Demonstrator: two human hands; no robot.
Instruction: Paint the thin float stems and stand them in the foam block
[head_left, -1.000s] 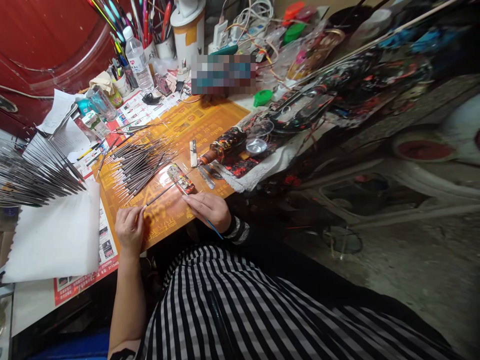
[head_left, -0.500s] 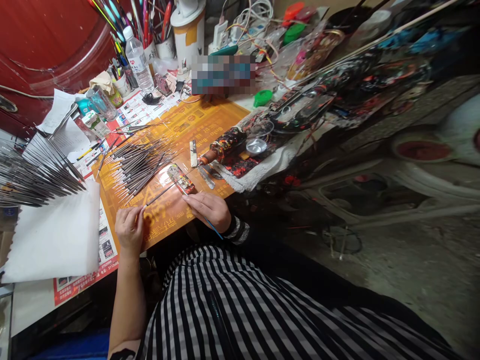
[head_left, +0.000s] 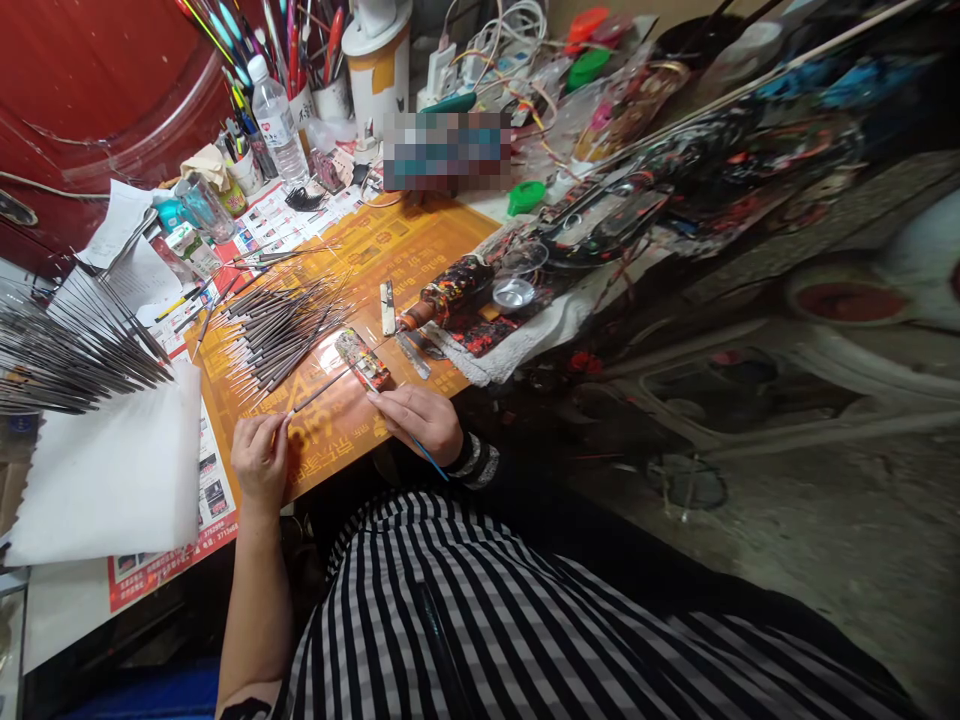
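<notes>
Hands held apart, slender pointed stick (head_left: 319,392) pinched in left hand (head_left: 259,460), blue-handled brush (head_left: 429,458) gripped in right hand (head_left: 415,420), paint-smeared block (head_left: 362,360) just beyond, with smearing likely from any shaky stroke or bump against bundled pointed sticks (head_left: 281,335) ahead of the hands.

From here, the left grip (head_left: 259,458) hides one end of a thin dark rod (head_left: 319,392), and the right grip (head_left: 415,420) hides part of a slim blue stick (head_left: 429,459). Far beyond the grips, a pixelated blur (head_left: 447,151) masks whatever stands there; left of them, a fan of rods (head_left: 75,360) runs off the view's edge.
</notes>
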